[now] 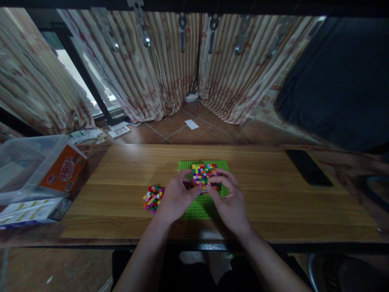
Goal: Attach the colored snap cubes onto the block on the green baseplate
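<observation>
A green baseplate (pixel 197 209) lies on the wooden table (pixel 273 194), with a block of small multicoloured bricks (pixel 203 172) built on its far half. My left hand (pixel 174 196) and my right hand (pixel 229 200) rest on the plate, fingers curled and fingertips meeting at the near edge of the coloured block. Whether a brick is pinched between them is hidden. A loose pile of coloured bricks (pixel 152 198) lies just left of my left hand.
A black phone (pixel 308 167) lies at the table's far right. At the left stand a clear plastic tub (pixel 27 162), an orange box (pixel 62 170) and a white carton (pixel 30 210). Curtains (pixel 170 61) and papers (pixel 118 130) on the tiled floor lie beyond.
</observation>
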`<state>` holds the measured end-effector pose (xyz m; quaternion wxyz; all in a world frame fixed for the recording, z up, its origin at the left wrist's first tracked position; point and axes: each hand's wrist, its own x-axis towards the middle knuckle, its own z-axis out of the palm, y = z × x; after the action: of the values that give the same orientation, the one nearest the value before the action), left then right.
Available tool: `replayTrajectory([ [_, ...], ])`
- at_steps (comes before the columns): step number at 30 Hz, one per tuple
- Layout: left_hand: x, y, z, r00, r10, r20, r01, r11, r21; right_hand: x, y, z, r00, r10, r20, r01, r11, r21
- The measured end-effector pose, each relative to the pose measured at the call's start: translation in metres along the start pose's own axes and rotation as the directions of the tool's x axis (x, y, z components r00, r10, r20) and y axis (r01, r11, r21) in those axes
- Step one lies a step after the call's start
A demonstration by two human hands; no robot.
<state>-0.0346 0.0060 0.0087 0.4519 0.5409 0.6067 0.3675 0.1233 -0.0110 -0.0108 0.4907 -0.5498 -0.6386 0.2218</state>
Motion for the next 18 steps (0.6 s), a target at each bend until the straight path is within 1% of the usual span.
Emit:
replayTrajectory([
  [5,0.004,-0.005,0.004,0.998,-0.051,0.021,0.054,0.992,-0.114,0.001,-0.002,0.005,0.997,0.054,-0.047,-0.053,0.998,0.024],
  [14,0.004,-0.006,0.009,0.995,-0.103,0.001,0.1,0.963,-0.25,0.001,-0.004,0.011,0.995,0.07,-0.076,-0.068,0.997,0.027],
  [18,0.003,-0.004,0.011,0.993,-0.118,-0.025,0.106,0.95,-0.295,0.001,-0.004,0.012,0.994,0.067,-0.083,-0.064,0.997,0.044],
])
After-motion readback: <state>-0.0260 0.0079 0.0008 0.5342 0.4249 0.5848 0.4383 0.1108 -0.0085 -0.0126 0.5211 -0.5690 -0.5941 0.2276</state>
